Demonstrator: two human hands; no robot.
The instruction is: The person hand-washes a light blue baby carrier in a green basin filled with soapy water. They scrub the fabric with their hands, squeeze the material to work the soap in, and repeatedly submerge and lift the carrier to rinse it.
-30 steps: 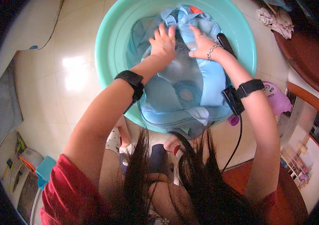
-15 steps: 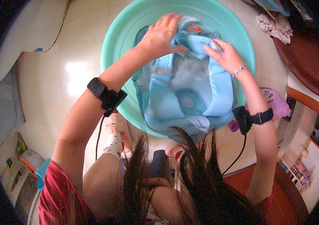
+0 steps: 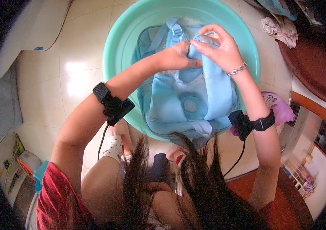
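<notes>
A light blue backpack [image 3: 166,117] lies in soapy water inside a round mint-green basin [image 3: 121,42]. One padded shoulder strap [image 3: 217,90] is lifted at its upper end. My right hand [image 3: 224,48] grips that end, with thumb and fingers around the fabric. My left hand [image 3: 176,56] closes on the same strap from the left, thumb below; part of its fingers is hidden behind the cloth. Left of the hands, a plastic buckle [image 3: 176,30] on a webbing strap rests on the backpack's upper part.
A purple bottle [image 3: 282,107] lies on the tiled floor right of the basin. Farther right is a dark brown round surface [image 3: 312,65], with a crumpled pale cloth [image 3: 280,31] near it. My feet and legs are just below the basin, and loose hair hangs over the lower middle.
My left hand has come down from above the backpack onto the strap. My right hand has raised the strap and shifted it left. The buckle has come into sight.
</notes>
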